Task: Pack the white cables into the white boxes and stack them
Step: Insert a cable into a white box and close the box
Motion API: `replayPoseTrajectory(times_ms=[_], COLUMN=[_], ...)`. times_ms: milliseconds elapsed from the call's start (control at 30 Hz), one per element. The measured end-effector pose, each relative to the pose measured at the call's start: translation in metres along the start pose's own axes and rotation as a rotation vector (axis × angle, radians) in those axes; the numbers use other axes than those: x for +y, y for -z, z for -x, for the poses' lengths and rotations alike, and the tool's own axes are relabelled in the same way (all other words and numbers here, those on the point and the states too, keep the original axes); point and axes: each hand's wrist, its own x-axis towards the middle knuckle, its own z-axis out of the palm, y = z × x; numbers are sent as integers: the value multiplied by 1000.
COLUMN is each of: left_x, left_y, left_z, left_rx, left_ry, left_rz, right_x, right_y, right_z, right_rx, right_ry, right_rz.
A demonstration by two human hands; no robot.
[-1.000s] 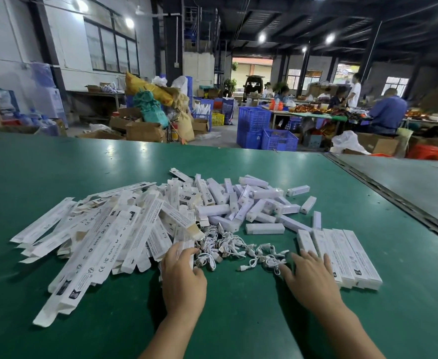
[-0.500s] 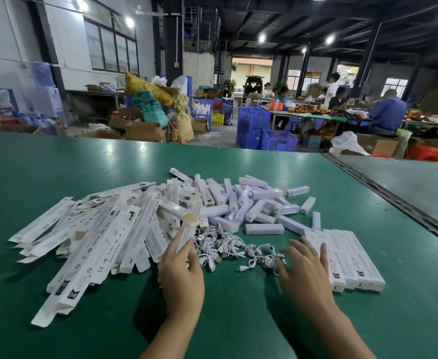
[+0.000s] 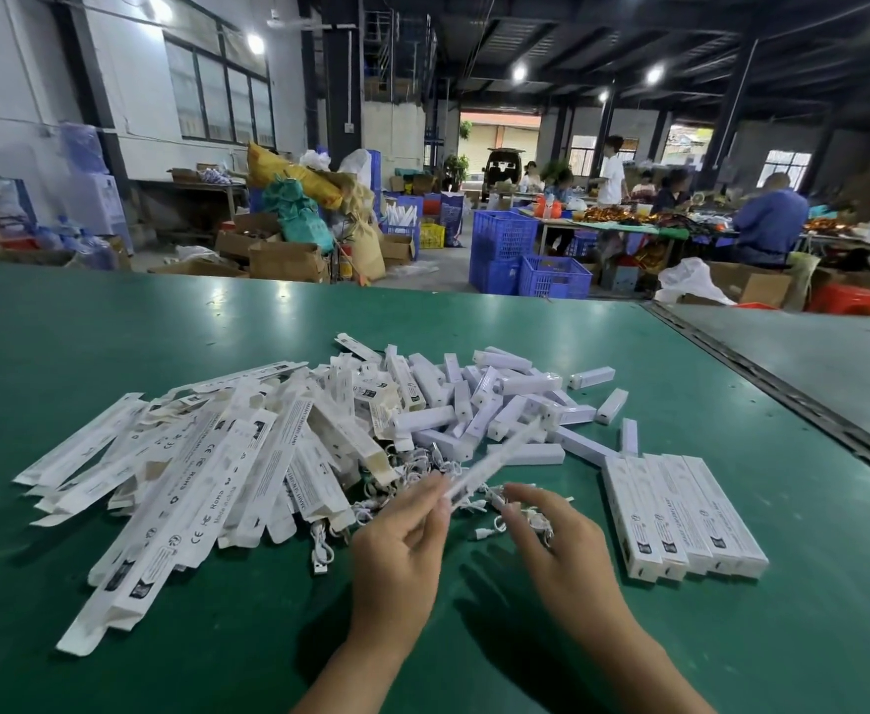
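White cables lie tangled mid-table, just ahead of both hands. Left hand pinches a blurred flat box, held aslant over the tangle. Right hand curls its fingers onto the cables; whether it grips one, cannot tell. Five closed boxes sit in a row at right, contents hidden. Flat cartons are heaped left, short white pieces behind. Bare green table on the near side; seam far right

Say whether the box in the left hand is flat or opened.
Flat, it seems: the white box pinched by the left hand shows as a thin, blurred strip.
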Motion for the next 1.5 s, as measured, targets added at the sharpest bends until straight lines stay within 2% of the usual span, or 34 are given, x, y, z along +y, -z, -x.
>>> replayPoseTrajectory(times_ms=[233, 400, 500, 700, 833, 967, 1100, 1233, 1400, 1500], left_x=[-2, 3, 5, 5, 1, -2, -4, -2, -2, -10], left_y=[-2, -2, 0, -2, 0, 1, -2, -3, 7, 12], left_z=[4, 7, 8, 2, 0, -4, -5, -8, -20, -23], left_rx=[-186, -321, -367, -293, -210, -221, -267, -127, -30, 16], left_ry=[-1, 46, 21, 88, 232, 452, 526, 600, 687, 728], left_rz=[79, 160, 151, 114, 118, 308, 401, 526, 792, 867], right_x=[-4, -10, -11, -13, -13, -14, -16, -19, -21, -24], right_y=[-3, -7, -8, -6, -7, -6, -6, -3, 0, 0], right_z=[-3, -2, -1, 1, 2, 4, 5, 5, 3, 4], right_rx=[11, -72, -130, -216, -271, -337, -456, -527, -597, -614], right_ry=[-270, -376, -355, -290, -255, -266, -266, -250, -266, -272], right_rz=[-628, -857, -837, -780, -755, -787, -811, -780, -658, -620])
